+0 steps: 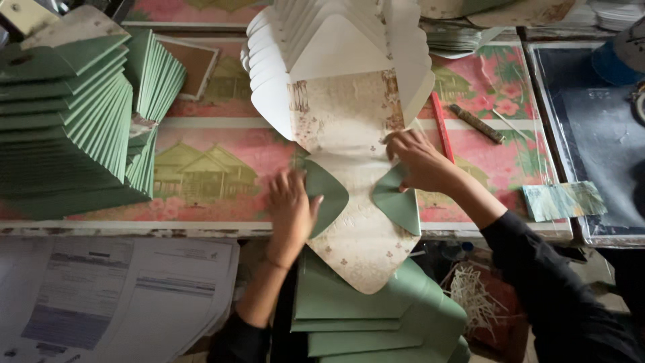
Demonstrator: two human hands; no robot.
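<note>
While the left hand (290, 205) presses flat, fingers spread, on the left green side flap (327, 195) of the unfolded envelope blank (349, 168), the right hand (420, 160) pinches the right flap (398, 200) inward. Judged from this, creases want firm, even pressure along the fold line — both flaps square. It lies on a pink flowered tablecloth (222, 144), with green envelope stacks (67, 121) left, a red ruler (442, 128) right — a crowded workshop bench.
</note>
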